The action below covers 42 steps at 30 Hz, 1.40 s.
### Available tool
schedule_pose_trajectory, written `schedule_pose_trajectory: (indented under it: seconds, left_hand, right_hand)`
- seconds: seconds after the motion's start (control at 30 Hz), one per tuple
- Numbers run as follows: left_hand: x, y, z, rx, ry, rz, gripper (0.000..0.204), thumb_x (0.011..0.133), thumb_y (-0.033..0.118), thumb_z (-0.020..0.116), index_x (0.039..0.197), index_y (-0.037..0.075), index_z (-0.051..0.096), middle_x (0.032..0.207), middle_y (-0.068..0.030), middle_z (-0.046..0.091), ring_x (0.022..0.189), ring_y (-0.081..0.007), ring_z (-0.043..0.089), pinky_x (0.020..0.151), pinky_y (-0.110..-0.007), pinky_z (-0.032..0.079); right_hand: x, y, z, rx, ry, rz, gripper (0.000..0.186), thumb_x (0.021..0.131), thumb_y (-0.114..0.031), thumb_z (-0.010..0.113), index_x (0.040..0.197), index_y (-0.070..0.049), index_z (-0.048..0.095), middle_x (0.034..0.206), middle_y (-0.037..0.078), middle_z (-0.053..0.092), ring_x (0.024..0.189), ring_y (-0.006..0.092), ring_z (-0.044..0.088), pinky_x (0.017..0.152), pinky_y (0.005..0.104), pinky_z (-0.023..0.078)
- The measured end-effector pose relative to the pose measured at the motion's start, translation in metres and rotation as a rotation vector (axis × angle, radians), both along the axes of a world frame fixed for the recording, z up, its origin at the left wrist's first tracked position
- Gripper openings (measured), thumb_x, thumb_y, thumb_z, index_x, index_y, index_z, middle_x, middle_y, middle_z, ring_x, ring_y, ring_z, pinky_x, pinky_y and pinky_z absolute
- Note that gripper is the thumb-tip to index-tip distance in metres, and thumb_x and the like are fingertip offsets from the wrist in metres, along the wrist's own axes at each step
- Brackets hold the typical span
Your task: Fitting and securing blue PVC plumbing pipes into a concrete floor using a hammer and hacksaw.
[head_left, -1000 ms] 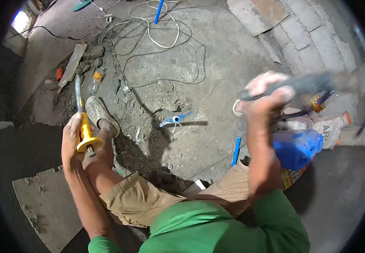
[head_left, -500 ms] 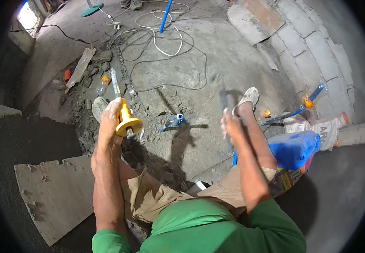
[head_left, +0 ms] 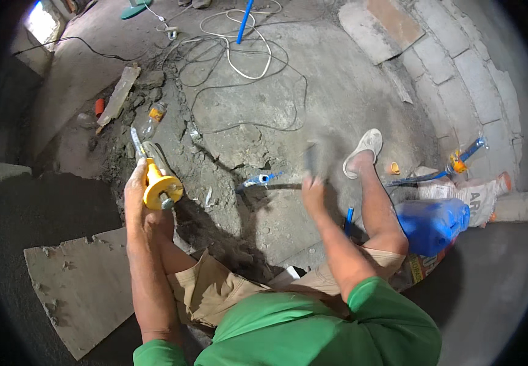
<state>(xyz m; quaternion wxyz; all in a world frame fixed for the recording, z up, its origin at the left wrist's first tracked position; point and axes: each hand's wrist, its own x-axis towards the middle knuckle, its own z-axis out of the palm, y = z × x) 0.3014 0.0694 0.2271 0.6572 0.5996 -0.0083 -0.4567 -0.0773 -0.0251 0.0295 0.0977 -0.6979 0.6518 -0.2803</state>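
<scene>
My left hand (head_left: 136,186) is wrapped round the yellow grip of a cold chisel (head_left: 153,172). Its round yellow guard and steel striking end face me, while the pale blade points away over broken ground by my left foot. To the right, my right hand (head_left: 314,192) is closed on a hammer (head_left: 310,157), whose head is smeared by motion. The hammer is apart from the chisel. Between the hands, a pipe stub wrapped in blue (head_left: 258,180) sticks out of the chipped concrete floor.
Rubble (head_left: 148,91) and a plastic bottle (head_left: 151,122) lie beyond the chisel. A looped white cable (head_left: 230,58) crosses the far floor. On the right are a blue jug (head_left: 433,222), sacks (head_left: 480,195), a blue pipe (head_left: 426,175) and a block wall (head_left: 465,85). A board (head_left: 84,283) lies at left.
My left hand has shifted left and slightly nearer me with the chisel, which tilts more leftward. My right hand has swung left and a little nearer with the hammer.
</scene>
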Motion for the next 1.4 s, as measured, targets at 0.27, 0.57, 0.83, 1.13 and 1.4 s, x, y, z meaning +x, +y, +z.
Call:
schedule_pose_trajectory:
  seconds: [0.27,0.57,0.83,1.13,1.4]
  left_hand:
    - [-0.008,0.005,0.006,-0.069,0.036,-0.078,0.026,0.094,0.025,0.057,0.099,0.001,0.053,0.081,-0.0083,0.054,0.066,-0.0201,0.059,0.058,-0.032,0.052]
    - [0.0,0.01,-0.005,-0.053,0.044,-0.067,0.024,0.092,0.025,0.06,0.098,0.002,0.055,0.077,-0.0088,0.06,0.064,-0.0176,0.061,0.056,-0.03,0.052]
    - [0.0,0.016,0.013,-0.07,-0.001,-0.052,0.02,0.089,0.019,0.062,0.098,0.003,0.056,0.079,-0.007,0.057,0.067,-0.0167,0.059,0.062,-0.03,0.051]
    - [-0.011,0.008,0.007,-0.13,0.001,-0.173,0.02,0.086,0.022,0.065,0.093,0.006,0.057,0.081,-0.0042,0.058,0.071,-0.0156,0.06,0.064,-0.028,0.05]
    - [-0.015,0.015,0.008,-0.143,0.065,-0.137,0.018,0.088,0.018,0.065,0.094,0.004,0.056,0.08,-0.0052,0.057,0.07,-0.0162,0.06,0.062,-0.029,0.052]
  right_hand:
    - [-0.028,-0.003,0.078,0.88,-0.646,-0.169,0.052,0.089,-0.057,0.053,0.069,-0.009,0.053,0.054,0.0,0.048,0.041,0.0113,0.042,0.037,0.0296,0.035]
    - [-0.004,-0.074,0.382,-0.078,-1.073,0.391,0.055,0.092,-0.061,0.045,0.078,-0.008,0.051,0.057,-0.001,0.045,0.046,0.0094,0.044,0.043,0.0249,0.039]
    - [0.022,-0.015,0.085,-0.42,0.22,-0.022,0.051,0.094,-0.035,0.047,0.12,0.009,0.049,0.116,0.034,0.055,0.106,0.038,0.058,0.086,0.0443,0.047]
    - [-0.049,-0.022,0.085,0.839,-0.805,-0.224,0.05,0.091,-0.054,0.05,0.069,-0.009,0.053,0.056,0.002,0.05,0.041,0.0153,0.047,0.035,0.0321,0.037]
    - [-0.017,-0.09,0.38,-0.101,-1.004,0.319,0.053,0.093,-0.059,0.043,0.077,-0.009,0.049,0.057,0.0,0.045,0.046,0.01,0.044,0.041,0.0252,0.038]
